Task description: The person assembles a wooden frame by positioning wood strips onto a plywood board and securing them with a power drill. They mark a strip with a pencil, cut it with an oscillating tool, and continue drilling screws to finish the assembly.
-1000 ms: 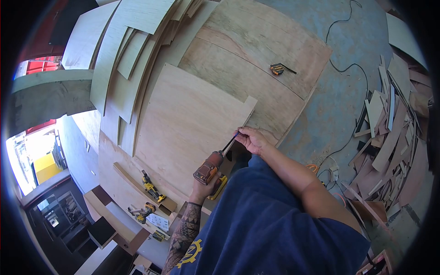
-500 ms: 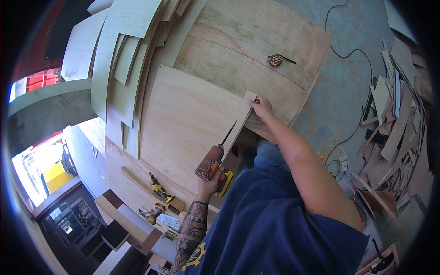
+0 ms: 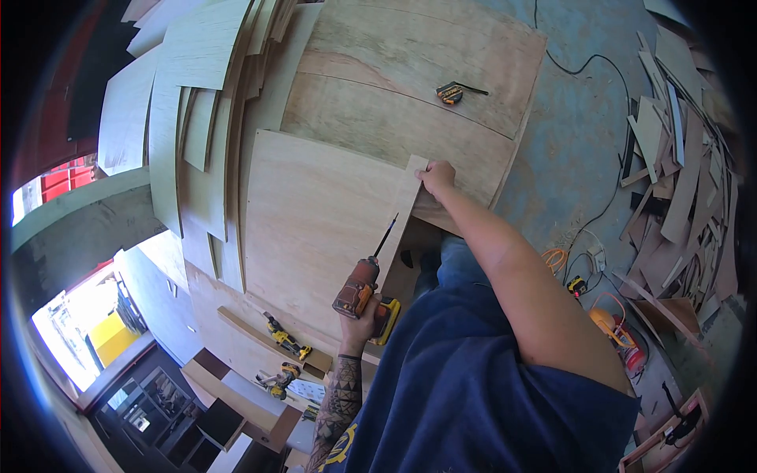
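Observation:
My left hand (image 3: 359, 325) is wrapped around the grip of a red-brown cordless drill (image 3: 359, 285) with a yellow battery at its base. Its long thin bit points up and right, over the edge of a pale plywood panel (image 3: 315, 205). At the panel's upper right corner, my right hand (image 3: 438, 178) is closed, fingers and thumb pinching the end of a narrow wooden strip (image 3: 413, 168) that lies along the panel's edge. Beneath sits a larger, stained plywood sheet (image 3: 378, 102), with a black and yellow tape measure (image 3: 450, 94) on it.
Stacked plywood boards (image 3: 209, 47) stand at the left. Yellow and black power tools (image 3: 285, 337) lie by the near left side of the panel. Offcuts (image 3: 686, 173) pile up on the floor at right, near a black cable (image 3: 627, 94) and a red cylinder (image 3: 633, 359).
The view has shifted slightly, bringing the red cylinder and orange hose at right into sight. Both hands keep their holds; my right hand's fingers have curled in more at the strip.

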Motion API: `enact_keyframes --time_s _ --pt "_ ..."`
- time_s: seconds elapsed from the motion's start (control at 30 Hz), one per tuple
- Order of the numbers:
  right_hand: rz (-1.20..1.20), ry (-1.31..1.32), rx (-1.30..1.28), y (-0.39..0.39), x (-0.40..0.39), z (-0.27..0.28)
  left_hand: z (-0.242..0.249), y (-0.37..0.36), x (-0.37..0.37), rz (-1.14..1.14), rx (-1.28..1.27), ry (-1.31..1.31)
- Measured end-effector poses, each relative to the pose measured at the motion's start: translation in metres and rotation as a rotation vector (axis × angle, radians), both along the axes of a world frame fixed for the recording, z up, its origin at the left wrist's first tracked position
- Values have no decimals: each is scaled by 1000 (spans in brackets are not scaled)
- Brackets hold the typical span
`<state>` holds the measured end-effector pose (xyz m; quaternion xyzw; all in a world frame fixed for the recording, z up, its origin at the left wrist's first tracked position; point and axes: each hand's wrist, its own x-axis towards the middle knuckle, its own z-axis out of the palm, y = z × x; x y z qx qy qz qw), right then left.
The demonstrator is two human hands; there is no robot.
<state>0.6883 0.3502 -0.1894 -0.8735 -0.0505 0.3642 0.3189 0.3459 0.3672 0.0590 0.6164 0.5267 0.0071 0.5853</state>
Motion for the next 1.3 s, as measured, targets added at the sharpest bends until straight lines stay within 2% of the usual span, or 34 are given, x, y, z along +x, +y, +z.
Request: enact_keyframes --time_s 0.2,0.27,0.4,0.47,0.63,0.73,0.8,1.13,1.3 --pt "-112 109 -130 12 1 -1 -8 6 3 34 -55 -1" --pt "-251 141 -160 15 -2 -3 -10 9 9 26 -50 -4" --pt "-153 146 -119 7 3 5 -17 19 28 -41 -5 0" --pt "-1 45 -105 4 4 6 -24 26 40 -94 60 -26" --pt "-61 112 -47 -2 3 17 -14 38 80 -179 126 18" --pt "-105 107 -35 0 1 13 -5 41 102 -116 -2 151" --pt "-131 88 -40 1 0 17 -17 44 103 -211 162 128" --pt "-198 203 -107 5 -3 18 -21 50 123 -247 141 196" --pt "-142 187 -121 7 1 19 4 50 151 -405 266 322"
